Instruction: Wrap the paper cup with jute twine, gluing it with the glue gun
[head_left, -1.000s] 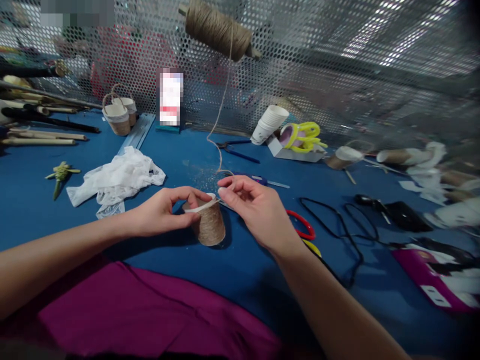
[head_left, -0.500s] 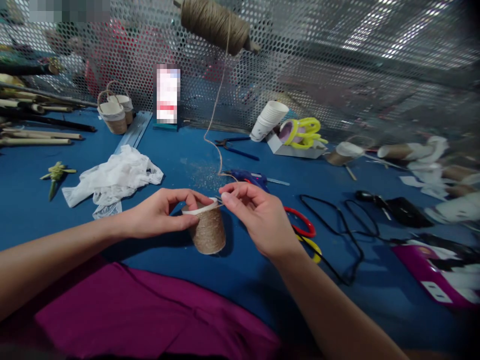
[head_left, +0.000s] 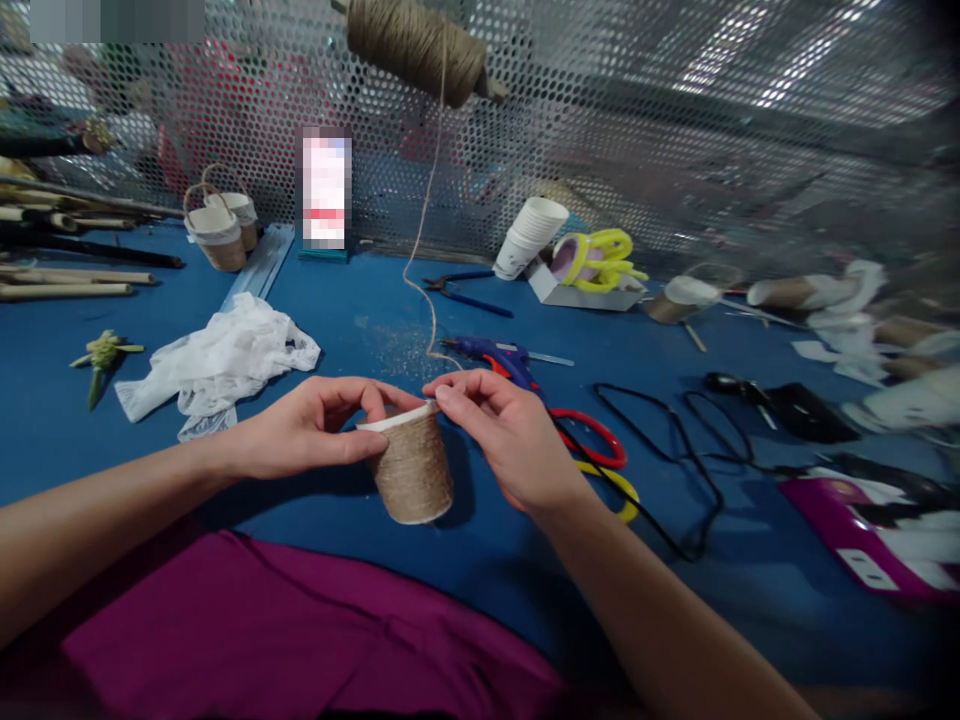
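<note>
A paper cup (head_left: pixel 414 470) wrapped in brown twine, with a white rim, is held over the blue table. My left hand (head_left: pixel 330 430) is closed on its left rim, fingers inside and thumb outside. At the right side of the rim my right hand (head_left: pixel 502 430) pinches the twine (head_left: pixel 433 320) against the cup. From there the twine runs up to a large spool (head_left: pixel 416 50) hanging at the mesh. A blue glue gun (head_left: pixel 495 352) lies just behind my right hand, with red-handled scissors (head_left: pixel 600 438) beside the wrist.
A white lace cloth (head_left: pixel 232 355) lies to the left. Pliers (head_left: pixel 472 295), stacked paper cups (head_left: pixel 529 235) and a white box (head_left: pixel 585 290) stand farther back. Two small baskets (head_left: pixel 217 240) and a phone (head_left: pixel 324 190) are by the mesh. A black cord (head_left: pixel 697 470) loops at right.
My right hand has come closer to the rim, drawing the twine against it. The cup has tipped and turned slightly in my left hand. The whole view has shifted a little.
</note>
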